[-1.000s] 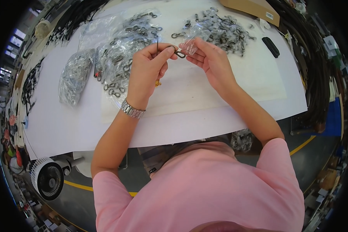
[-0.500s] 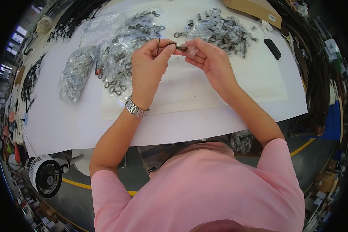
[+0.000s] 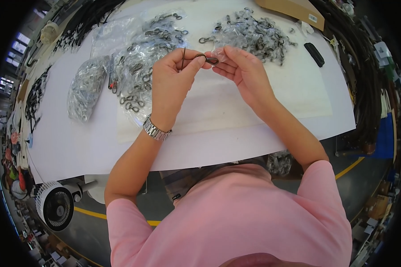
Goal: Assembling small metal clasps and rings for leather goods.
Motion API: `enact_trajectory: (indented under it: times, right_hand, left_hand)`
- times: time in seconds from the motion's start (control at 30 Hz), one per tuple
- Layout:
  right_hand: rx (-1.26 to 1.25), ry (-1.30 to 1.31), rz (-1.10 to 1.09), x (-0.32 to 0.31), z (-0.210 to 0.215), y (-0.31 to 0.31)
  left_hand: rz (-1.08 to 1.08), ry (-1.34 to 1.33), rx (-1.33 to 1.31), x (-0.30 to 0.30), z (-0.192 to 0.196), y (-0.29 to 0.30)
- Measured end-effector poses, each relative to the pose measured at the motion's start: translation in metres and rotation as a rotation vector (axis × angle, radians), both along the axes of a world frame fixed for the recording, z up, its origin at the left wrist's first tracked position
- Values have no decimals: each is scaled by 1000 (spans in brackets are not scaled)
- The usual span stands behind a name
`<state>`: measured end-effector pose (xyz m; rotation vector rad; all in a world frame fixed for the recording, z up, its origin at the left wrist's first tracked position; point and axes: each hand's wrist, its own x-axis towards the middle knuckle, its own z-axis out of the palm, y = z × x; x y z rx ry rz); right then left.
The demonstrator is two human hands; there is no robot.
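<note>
Over the far middle of the table, my left hand (image 3: pixel 170 84) pinches a dark metal snap hook (image 3: pixel 213 61) between thumb and fingers, its looped end pointing right. A thin dark rod (image 3: pixel 183 57) sticks up from the same hand; its lower end is hidden. My right hand (image 3: pixel 250 76) is closed on a scrap of clear plastic film (image 3: pixel 219 54) beside the hook's looped end. Whether the film still wraps the hook, I cannot tell. Beyond my hands lies a pile of hooks in clear plastic (image 3: pixel 263 38). Several bare dark hooks (image 3: pixel 132 103) lie left of my left wrist.
A large clear bag with hooks (image 3: pixel 140 60) spreads to the left, next to a full plastic bag (image 3: pixel 85 91). A black oblong object (image 3: pixel 314 54) and a cardboard box (image 3: pixel 294 11) are at the far right. A fan (image 3: pixel 55 205) stands by the near left edge.
My hands have shifted slightly, and more of the hook's looped end shows between them. The film in my right hand has moved up and left a little.
</note>
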<state>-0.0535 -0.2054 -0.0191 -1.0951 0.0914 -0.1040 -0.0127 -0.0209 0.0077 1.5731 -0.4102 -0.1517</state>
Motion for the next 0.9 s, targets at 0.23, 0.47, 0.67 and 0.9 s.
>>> enact_trajectory:
  times: [0.23, 0.47, 0.67, 0.9]
  right_hand:
    - [20, -30, 10, 0, 7, 7]
    - [23, -64, 50, 1, 2, 11]
    - [31, -102, 47, -2, 1, 10]
    - [45, -132, 194, 0, -16, 10]
  left_hand:
    - [25, 13, -162, 5, -5, 1]
    - [33, -221, 101, 7, -14, -4]
    - [-16, -40, 149, 2, 0, -6]
    - [-120, 35, 164, -3, 4, 1]
